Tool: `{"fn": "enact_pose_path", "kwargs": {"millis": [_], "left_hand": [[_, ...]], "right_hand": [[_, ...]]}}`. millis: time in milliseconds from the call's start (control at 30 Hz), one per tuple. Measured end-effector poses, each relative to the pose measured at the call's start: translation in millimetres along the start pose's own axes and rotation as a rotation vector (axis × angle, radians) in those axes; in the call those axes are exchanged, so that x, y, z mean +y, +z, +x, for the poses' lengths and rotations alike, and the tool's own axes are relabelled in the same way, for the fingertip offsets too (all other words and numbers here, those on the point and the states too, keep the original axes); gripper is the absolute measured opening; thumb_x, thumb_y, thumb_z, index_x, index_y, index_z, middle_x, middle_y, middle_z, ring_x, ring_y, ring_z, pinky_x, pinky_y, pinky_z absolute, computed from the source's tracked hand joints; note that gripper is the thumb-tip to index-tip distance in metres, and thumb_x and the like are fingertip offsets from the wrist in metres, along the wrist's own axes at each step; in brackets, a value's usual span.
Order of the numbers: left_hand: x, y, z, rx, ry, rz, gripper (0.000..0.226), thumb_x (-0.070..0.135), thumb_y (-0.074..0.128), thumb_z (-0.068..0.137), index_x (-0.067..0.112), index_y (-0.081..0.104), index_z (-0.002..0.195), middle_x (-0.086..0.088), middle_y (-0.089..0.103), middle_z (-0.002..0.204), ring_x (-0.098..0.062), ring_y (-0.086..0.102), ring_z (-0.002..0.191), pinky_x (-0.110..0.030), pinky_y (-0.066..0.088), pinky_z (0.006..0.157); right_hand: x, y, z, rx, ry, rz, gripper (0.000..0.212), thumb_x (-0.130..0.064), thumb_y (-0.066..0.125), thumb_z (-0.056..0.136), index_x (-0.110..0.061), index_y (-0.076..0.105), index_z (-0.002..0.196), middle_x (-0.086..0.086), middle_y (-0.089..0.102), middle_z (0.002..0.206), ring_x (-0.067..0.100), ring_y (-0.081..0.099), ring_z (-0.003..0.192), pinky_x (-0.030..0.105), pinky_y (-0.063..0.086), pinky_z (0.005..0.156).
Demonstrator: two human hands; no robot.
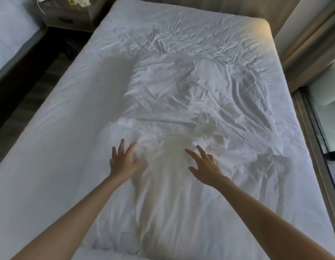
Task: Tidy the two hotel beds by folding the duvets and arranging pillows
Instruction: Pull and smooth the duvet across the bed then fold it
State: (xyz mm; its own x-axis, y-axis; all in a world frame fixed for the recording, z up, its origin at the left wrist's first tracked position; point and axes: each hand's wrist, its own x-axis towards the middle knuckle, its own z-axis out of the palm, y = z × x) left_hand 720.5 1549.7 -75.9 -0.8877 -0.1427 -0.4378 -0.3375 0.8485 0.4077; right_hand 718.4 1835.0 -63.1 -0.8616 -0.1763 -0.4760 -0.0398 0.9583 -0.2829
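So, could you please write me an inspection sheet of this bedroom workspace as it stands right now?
Surface: bed with white sheet, smooth on its left, creased toward the head.
Job's things: white duvet lies crumpled along the bed's middle and right; no pillows seen.
Clutter: small items on the nightstand, too blurred to name.
Grippers: left hand and right hand both open with fingers spread, at the duvet's near part; contact cannot be told.
Cables: a thin white cord hangs by the nightstand.
Surroundings: second bed at far left, dark floor between the beds, curtain and glass door at right.
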Motion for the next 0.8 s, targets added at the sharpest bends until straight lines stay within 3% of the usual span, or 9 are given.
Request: {"fn": "enact_pose_path", "kwargs": {"millis": [133, 200, 300, 400, 467, 533, 633, 700, 800], "left_hand": [[-31, -6, 28, 0.040, -0.174, 0.031, 0.074, 0.049, 0.056, 0.092, 0.042, 0.012, 0.151, -0.005, -0.013, 0.161, -0.041, -0.003, 0.145, -0.055, 0.017, 0.114], [-43, -10, 42, 0.057, -0.233, 0.010, 0.081, 0.056, 0.058, 0.087, 0.043, 0.010, 0.151, -0.010, -0.015, 0.160, -0.041, -0.006, 0.145, -0.059, 0.010, 0.114], [-58, -14, 65, 0.063, -0.315, -0.062, 0.100, 0.067, 0.065, 0.074, 0.047, 0.004, 0.150, -0.014, -0.019, 0.159, -0.041, -0.010, 0.145, -0.063, 0.002, 0.113], [-64, -11, 81, 0.090, -0.407, -0.046, 0.117, 0.077, 0.068, 0.062, 0.043, -0.002, 0.150, -0.023, 0.009, 0.155, -0.042, 0.018, 0.140, -0.059, 0.017, 0.111], [-65, -6, 84, 0.146, -0.433, 0.006, 0.118, 0.077, 0.068, 0.063, 0.033, 0.003, 0.151, -0.024, 0.034, 0.142, -0.040, 0.037, 0.127, -0.052, 0.028, 0.104], [-66, 1, 83, 0.216, -0.401, 0.028, 0.101, 0.069, 0.067, 0.071, 0.020, 0.021, 0.147, -0.022, 0.045, 0.132, -0.038, 0.046, 0.119, -0.048, 0.032, 0.098], [-66, 7, 77, 0.376, -0.265, -0.008, 0.056, 0.052, 0.063, 0.085, 0.007, 0.047, 0.114, -0.020, 0.058, 0.114, -0.037, 0.056, 0.104, -0.044, 0.035, 0.087], [-61, -1, 73, 0.490, -0.165, -0.062, 0.046, 0.047, 0.061, 0.088, 0.005, 0.050, 0.104, -0.020, 0.061, 0.105, -0.038, 0.057, 0.097, -0.044, 0.036, 0.081], [-45, -24, 82, 0.599, -0.123, -0.130, 0.044, 0.046, 0.056, 0.092, 0.005, 0.051, 0.106, -0.020, 0.060, 0.106, -0.040, 0.056, 0.100, -0.046, 0.037, 0.083]], "right_hand": [[-12, 3, 38, 0.003, 0.099, 0.019, 0.097, -0.055, 0.065, 0.084, -0.049, -0.006, 0.150, 0.010, -0.015, 0.160, 0.046, 0.025, 0.136, 0.052, 0.041, 0.099], [-8, 2, 55, 0.011, 0.199, 0.054, 0.116, -0.059, 0.074, 0.073, -0.046, -0.014, 0.149, 0.016, -0.015, 0.159, 0.046, 0.026, 0.135, 0.050, 0.039, 0.101], [2, 12, 72, -0.012, 0.216, 0.101, 0.130, -0.061, 0.079, 0.064, -0.041, -0.016, 0.150, 0.017, 0.017, 0.152, 0.038, 0.038, 0.130, 0.043, 0.040, 0.100], [9, 23, 79, -0.030, 0.223, 0.176, 0.124, -0.060, 0.079, 0.065, -0.027, -0.002, 0.154, 0.010, 0.047, 0.138, 0.030, 0.049, 0.124, 0.037, 0.043, 0.092], [10, 25, 79, -0.062, 0.230, 0.123, 0.102, -0.064, 0.075, 0.068, -0.021, 0.027, 0.148, 0.006, 0.057, 0.128, 0.028, 0.054, 0.120, 0.034, 0.042, 0.086], [8, 25, 77, -0.108, 0.220, 0.037, 0.083, -0.072, 0.068, 0.068, -0.021, 0.053, 0.131, 0.003, 0.065, 0.114, 0.025, 0.059, 0.109, 0.031, 0.043, 0.079], [3, 13, 69, -0.133, 0.175, 0.038, 0.073, -0.076, 0.066, 0.066, -0.024, 0.064, 0.117, 0.001, 0.069, 0.102, 0.023, 0.063, 0.099, 0.031, 0.044, 0.076], [1, -7, 63, -0.036, 0.166, 0.048, 0.073, -0.076, 0.068, 0.063, -0.025, 0.064, 0.116, 0.003, 0.069, 0.104, 0.026, 0.063, 0.099, 0.033, 0.048, 0.076], [2, -34, 62, 0.207, 0.173, 0.070, 0.075, -0.070, 0.073, 0.064, -0.020, 0.062, 0.119, 0.007, 0.070, 0.104, 0.031, 0.063, 0.101, 0.037, 0.049, 0.077]]}}
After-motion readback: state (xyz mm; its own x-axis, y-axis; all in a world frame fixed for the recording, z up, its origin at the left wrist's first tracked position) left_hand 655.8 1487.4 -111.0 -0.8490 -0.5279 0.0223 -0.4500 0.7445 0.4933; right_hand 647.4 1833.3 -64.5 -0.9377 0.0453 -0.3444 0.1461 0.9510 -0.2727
